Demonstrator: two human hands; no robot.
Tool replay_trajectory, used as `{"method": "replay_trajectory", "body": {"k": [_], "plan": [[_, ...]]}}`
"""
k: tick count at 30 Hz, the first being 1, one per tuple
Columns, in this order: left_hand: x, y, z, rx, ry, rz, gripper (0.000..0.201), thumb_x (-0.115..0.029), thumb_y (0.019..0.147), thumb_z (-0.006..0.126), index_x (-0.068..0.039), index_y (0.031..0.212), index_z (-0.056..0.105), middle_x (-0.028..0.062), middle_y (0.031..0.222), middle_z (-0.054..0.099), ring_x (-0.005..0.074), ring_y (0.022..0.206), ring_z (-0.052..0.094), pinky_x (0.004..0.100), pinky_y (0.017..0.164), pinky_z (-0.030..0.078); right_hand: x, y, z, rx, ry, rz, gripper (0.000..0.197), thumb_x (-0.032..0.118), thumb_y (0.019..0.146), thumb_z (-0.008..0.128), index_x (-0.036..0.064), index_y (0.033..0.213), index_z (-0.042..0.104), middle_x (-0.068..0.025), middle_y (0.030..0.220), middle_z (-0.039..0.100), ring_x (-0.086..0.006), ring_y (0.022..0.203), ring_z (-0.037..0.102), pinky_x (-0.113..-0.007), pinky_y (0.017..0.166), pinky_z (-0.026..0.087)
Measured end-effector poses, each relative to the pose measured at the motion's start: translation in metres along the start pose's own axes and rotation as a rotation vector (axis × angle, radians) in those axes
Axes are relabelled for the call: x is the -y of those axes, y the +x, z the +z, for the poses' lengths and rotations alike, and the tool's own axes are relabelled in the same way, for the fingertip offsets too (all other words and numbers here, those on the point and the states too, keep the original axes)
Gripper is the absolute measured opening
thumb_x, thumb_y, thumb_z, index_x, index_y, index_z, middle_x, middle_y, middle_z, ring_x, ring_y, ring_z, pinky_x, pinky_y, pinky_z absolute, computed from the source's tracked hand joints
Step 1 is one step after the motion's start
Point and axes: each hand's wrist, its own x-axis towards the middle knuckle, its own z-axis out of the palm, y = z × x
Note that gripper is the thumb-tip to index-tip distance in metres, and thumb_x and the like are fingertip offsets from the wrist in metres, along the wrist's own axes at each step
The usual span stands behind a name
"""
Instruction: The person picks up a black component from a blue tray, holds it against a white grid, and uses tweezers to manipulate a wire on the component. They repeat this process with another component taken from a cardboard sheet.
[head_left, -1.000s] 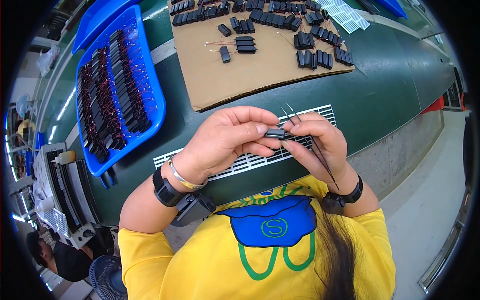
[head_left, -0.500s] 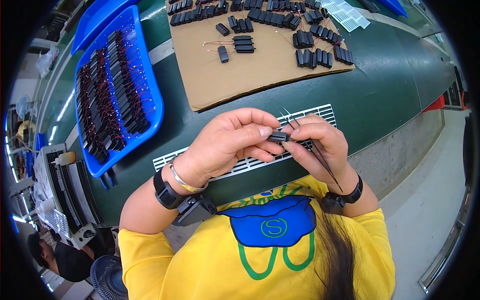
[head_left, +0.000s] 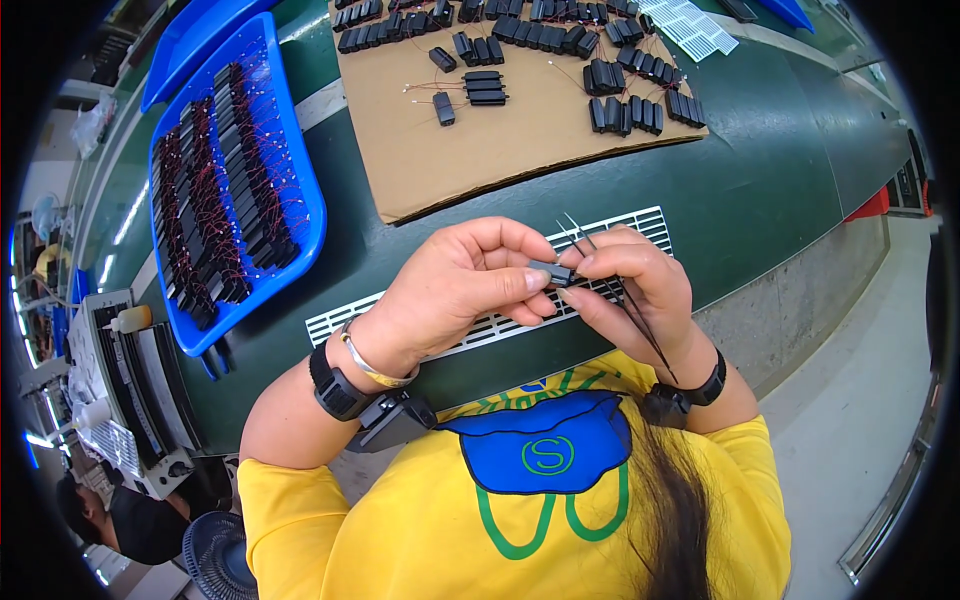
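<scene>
Between the thumb and fingers of my left hand (head_left: 440, 285) sits a small black rectangular block (head_left: 553, 272), held above the green bench. My right hand (head_left: 645, 285) is closed around a pair of dark tweezers (head_left: 636, 318), whose slim tips point up and away from me. The thumb and forefinger of that hand meet the right end of the block, so both hands touch it; fingers hide part of it. Beneath the hands lies a white slotted strip (head_left: 345, 319), partly covered by them.
A blue tray (head_left: 314, 215) at the left carries rows of black blocks with thin red wires. Beyond my hands, a cardboard sheet (head_left: 430, 175) bears several similar blocks (head_left: 486, 88). Another white slotted sheet (head_left: 690, 28) lies at the far right. A person (head_left: 140, 520) and a fan (head_left: 218, 555) appear lower left.
The block has tilted slightly, and my left thumb lies further over it. My right hand and the tweezers have shifted a little to the left.
</scene>
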Motion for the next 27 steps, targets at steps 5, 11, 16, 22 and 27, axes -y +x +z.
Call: {"method": "replay_trajectory", "body": {"k": [5,11,16,22,27], "plan": [[-0.002,-0.001,0.002,0.004,-0.016,-0.023,0.02,0.0,0.081,0.054,0.003,0.101,0.05,0.0116,0.086,0.06,0.0171,0.074,0.062,0.0243,0.065,0.053,-0.001,-0.001,0.0,-0.001,-0.001,0.004,0.029,-0.006,0.066,0.065,0.0044,0.089,0.051,-0.0094,0.081,0.057,-0.0192,0.074,0.058,-0.028,0.067,0.045],[0.0,-0.001,0.003,0.0,0.058,-0.008,0.022,-0.001,0.081,0.055,0.003,0.102,0.049,0.0107,0.087,0.06,0.0154,0.075,0.061,0.0232,0.066,0.052,-0.001,0.0,0.001,0.001,-0.014,-0.022,0.029,-0.007,0.066,0.065,0.0045,0.088,0.051,-0.0086,0.081,0.057,-0.0191,0.074,0.058,-0.028,0.066,0.045],[-0.001,-0.001,0.006,0.003,0.056,0.014,0.023,-0.001,0.08,0.057,0.001,0.101,0.05,0.0074,0.085,0.06,0.0115,0.074,0.06,0.0205,0.067,0.05,-0.002,-0.002,-0.001,-0.019,0.022,0.0,0.029,-0.008,0.066,0.064,0.0043,0.088,0.051,-0.0084,0.082,0.056,-0.019,0.074,0.058,-0.028,0.067,0.045],[0.004,-0.002,0.005,-0.009,0.186,0.107,0.022,0.002,0.079,0.057,0.001,0.1,0.05,0.0055,0.084,0.059,0.009,0.076,0.059,0.0195,0.069,0.048,0.003,-0.005,-0.001,0.005,0.137,0.116,0.027,-0.007,0.068,0.063,0.0029,0.091,0.05,-0.0093,0.087,0.055,-0.0162,0.079,0.056,-0.026,0.069,0.045],[0.01,-0.002,0.007,-0.07,0.274,0.182,0.02,0.002,0.078,0.057,0.001,0.097,0.05,0.0032,0.081,0.058,0.0066,0.074,0.058,0.0178,0.067,0.047,0.001,-0.008,-0.002,0.0,0.328,0.316,0.025,-0.006,0.072,0.06,0.0007,0.094,0.049,-0.0102,0.093,0.054,-0.013,0.083,0.054,-0.024,0.071,0.044]]}}
